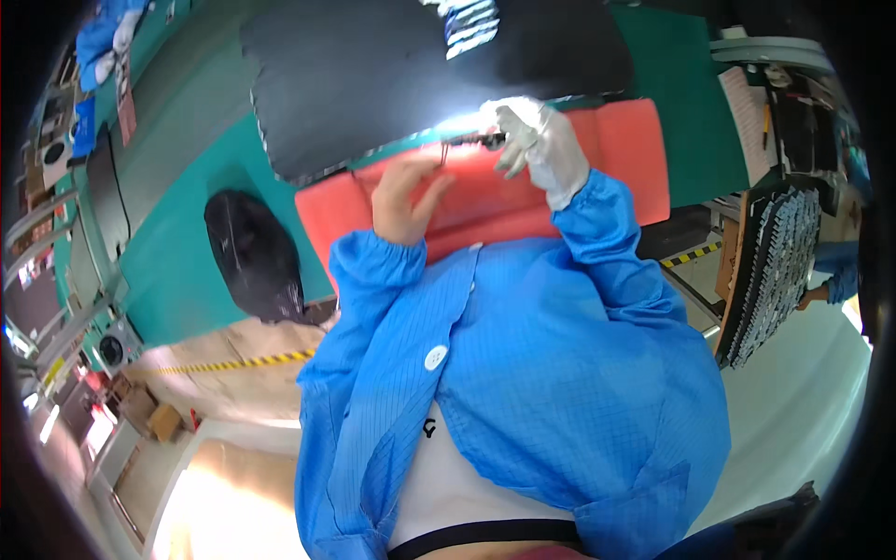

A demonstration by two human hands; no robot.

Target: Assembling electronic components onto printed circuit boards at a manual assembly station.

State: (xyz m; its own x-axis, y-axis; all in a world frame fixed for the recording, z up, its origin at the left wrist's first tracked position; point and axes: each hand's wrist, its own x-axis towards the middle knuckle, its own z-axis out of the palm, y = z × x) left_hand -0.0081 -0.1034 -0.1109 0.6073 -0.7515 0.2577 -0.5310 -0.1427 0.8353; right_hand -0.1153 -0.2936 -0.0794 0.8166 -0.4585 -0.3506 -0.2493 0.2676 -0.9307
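My right hand [546, 149], in a whitish glove, is closed around one end of a slim dark piece [478, 141]; its kind is too small to tell. The piece points leftward, with a thin wire-like bit [444, 152] at its far end. Close to that end is my bare left hand [406, 201], its thumb apart from its fingers and nothing visible between them. Both hands are above a red padded slab [616, 159] in front of my body. Bright light washes out the area just beyond my right glove.
A black mat [355, 84] covers the far bench, with a stack of silvery strips [471, 30] on it. A black plastic-wrapped bundle [252, 257] lies left on the green surface [177, 294]. On the right, a panel of silvery parts [779, 271] stands near another person's hand [814, 297].
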